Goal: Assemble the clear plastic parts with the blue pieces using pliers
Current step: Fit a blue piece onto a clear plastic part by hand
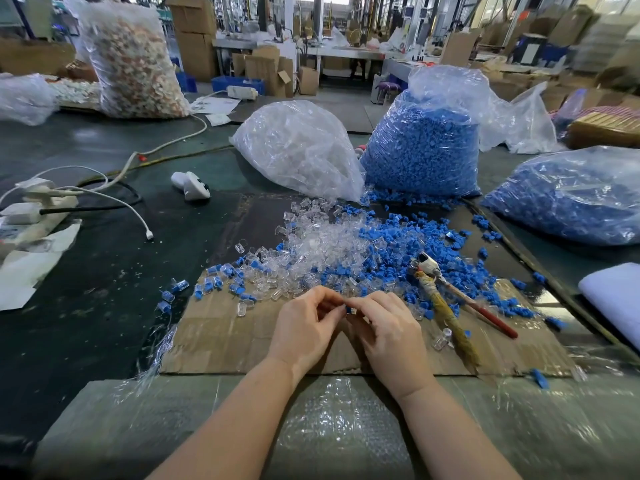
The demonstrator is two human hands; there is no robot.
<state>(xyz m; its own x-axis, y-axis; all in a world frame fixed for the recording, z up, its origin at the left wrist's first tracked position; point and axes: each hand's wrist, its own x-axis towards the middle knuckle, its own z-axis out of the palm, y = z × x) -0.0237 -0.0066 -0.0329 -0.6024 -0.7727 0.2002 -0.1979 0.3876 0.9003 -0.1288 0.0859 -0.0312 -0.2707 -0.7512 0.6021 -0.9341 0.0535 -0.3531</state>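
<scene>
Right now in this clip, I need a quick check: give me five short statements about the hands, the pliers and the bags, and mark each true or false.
1. The pliers lie on the cardboard sheet to the right of both hands. True.
2. The right hand holds the pliers. False: nobody holds them; it pinches a small blue piece together with the left hand.
3. The hands meet fingertip to fingertip above the cardboard. True.
4. The bag of clear parts stands to the right of the open bag of blue pieces. False: it lies to its left.
5. Loose clear and blue parts are heaped together beyond the hands. True.
</scene>
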